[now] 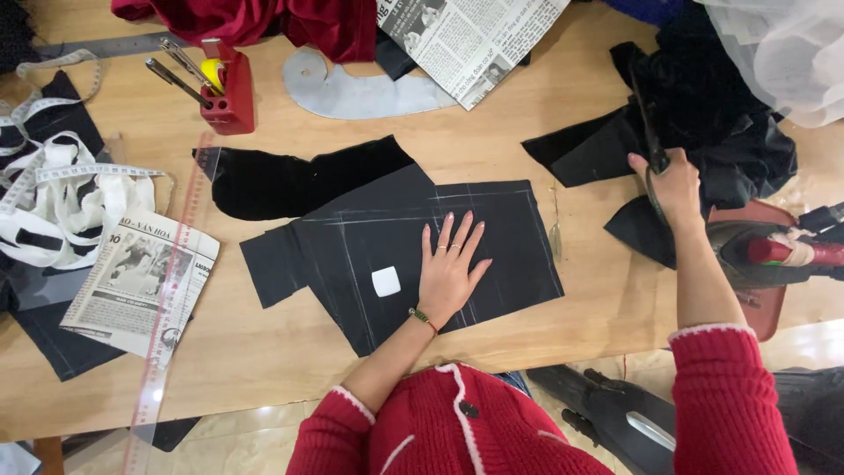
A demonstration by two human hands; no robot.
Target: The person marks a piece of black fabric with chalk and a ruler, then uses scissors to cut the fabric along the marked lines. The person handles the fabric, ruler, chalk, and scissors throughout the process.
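Left hand [447,268] flat, fingers spread, we pinned the chalk-marked black fabric [400,259] to the wooden table [492,132] so it lay smooth; our right hand [673,185] gripped black scissors [652,145]; white chalk [386,281] rested alongside.

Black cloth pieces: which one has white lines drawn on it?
The flat piece under the left hand, beside the white chalk. The others are plain.

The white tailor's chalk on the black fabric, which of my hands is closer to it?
Left. Your left hand lies flat on the black fabric just beside the white chalk. Your right hand is far off to the side, gripping scissors.
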